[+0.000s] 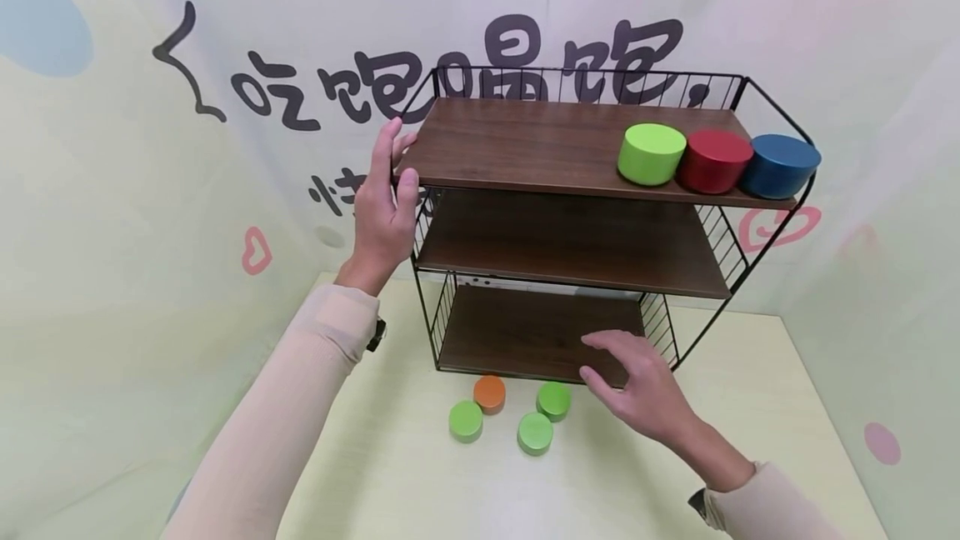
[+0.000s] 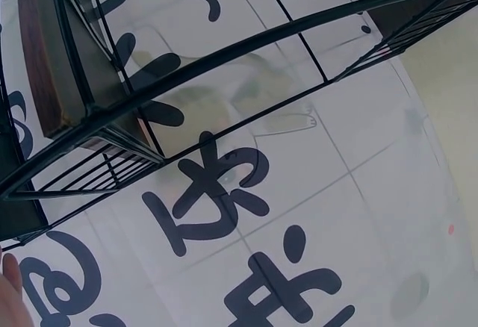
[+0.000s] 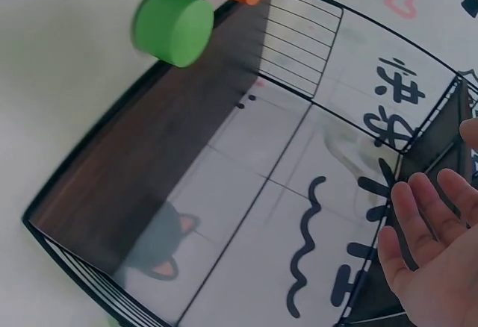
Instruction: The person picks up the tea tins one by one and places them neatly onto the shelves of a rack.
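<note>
A three-tier rack with dark wood shelves [image 1: 525, 148] and a black wire frame stands on the table. My left hand [image 1: 384, 207] grips the left end of its top shelf, thumb at the front corner and fingers up along the side wire. In the left wrist view only a bit of that hand [image 2: 11, 293] shows at the lower left. My right hand [image 1: 637, 386] hovers in front of the bottom shelf, holding nothing, fingers loosely spread. On the top shelf's right end sit a light green cylinder [image 1: 652, 155], a red cylinder [image 1: 715, 162] and a blue cylinder [image 1: 780, 167], side by side.
In front of the rack, on the pale table [image 1: 420, 490], lie an orange cylinder [image 1: 490, 394] and green ones, one at the left [image 1: 466, 422] and two nearer the right hand. Printed curtains with large black characters surround the table at the back and sides.
</note>
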Demonstrator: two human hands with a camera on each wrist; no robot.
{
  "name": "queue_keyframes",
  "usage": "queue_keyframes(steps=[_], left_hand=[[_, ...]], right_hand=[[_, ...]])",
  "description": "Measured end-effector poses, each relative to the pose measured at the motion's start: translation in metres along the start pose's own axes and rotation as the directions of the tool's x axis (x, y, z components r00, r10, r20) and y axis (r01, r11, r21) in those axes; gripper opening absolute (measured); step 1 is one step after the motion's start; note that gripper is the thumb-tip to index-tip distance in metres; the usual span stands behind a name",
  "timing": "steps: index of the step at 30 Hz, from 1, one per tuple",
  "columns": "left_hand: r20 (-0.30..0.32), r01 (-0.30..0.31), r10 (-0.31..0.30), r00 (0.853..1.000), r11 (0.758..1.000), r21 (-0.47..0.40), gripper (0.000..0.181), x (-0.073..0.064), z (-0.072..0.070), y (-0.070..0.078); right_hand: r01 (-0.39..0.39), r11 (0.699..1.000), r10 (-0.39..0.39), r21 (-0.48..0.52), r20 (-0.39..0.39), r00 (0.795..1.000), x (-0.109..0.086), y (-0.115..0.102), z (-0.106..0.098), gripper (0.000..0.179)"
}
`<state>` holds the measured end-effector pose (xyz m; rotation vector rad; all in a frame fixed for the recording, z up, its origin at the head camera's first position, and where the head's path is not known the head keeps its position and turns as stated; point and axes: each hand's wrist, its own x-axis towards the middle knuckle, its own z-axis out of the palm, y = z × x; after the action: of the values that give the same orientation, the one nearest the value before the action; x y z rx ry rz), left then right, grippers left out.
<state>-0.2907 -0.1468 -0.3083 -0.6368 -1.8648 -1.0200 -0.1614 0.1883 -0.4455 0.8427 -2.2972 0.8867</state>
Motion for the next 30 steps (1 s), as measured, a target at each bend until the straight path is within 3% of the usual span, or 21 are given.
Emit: queue_keyframes(steps=[7, 19, 30], left_hand=[[-0.02, 0.004, -0.005, 1.0, 1.0, -0.022, 0.055, -0.001, 0.002, -0.001], [-0.021, -0.024, 0.024, 0.999, 1.0, 0.015, 0.056, 0.001, 0.002, -0.003], [-0.033, -0.014, 0.014, 0.999, 1.0, 0.005, 0.055, 0.0, 0.004, -0.003]], right_hand=[[-0.067, 0.997, 0.069, -0.036, 0.067, 0.995, -0.018, 0.011, 0.017, 0.038], [-0.221, 0.974, 0.225, -0.04, 0.155, 0.962, -0.047, 0.025, 0.042, 0.038], [-0.208, 0.977, 0.213, -0.052, 0.163, 0.963, -0.064, 0.032, 0.069, 0.039]])
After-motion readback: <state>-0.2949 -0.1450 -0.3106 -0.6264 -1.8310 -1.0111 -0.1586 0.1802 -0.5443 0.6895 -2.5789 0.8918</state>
